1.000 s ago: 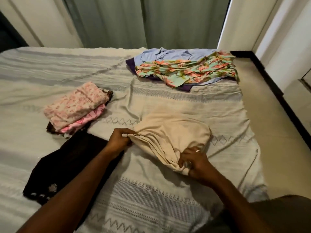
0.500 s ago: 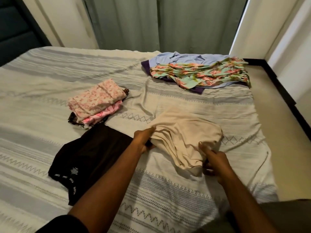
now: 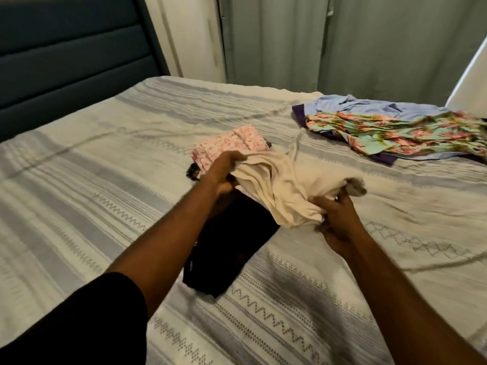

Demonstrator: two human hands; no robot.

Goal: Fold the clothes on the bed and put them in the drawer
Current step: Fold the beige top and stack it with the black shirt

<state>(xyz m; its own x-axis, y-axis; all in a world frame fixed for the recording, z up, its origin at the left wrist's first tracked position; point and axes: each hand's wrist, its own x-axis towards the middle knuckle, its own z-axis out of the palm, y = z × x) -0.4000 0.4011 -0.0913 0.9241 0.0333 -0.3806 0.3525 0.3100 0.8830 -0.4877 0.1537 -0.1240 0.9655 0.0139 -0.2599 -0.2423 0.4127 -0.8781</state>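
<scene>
- Above the bed (image 3: 79, 185), the cream garment (image 3: 284, 185) was held bunched between both hands, over the black garment (image 3: 232, 246).
- Its left end was clamped by the left hand (image 3: 221, 175), fingers curled shut.
- Its right end was gripped by the right hand (image 3: 340, 219), fingers closed into the folds.
- Just behind was seen the pink folded stack (image 3: 229, 146).

Both hands (image 3: 338, 219) have lifted the cream garment (image 3: 284, 188) off the bed, leftward over the black garment (image 3: 232, 248).
</scene>
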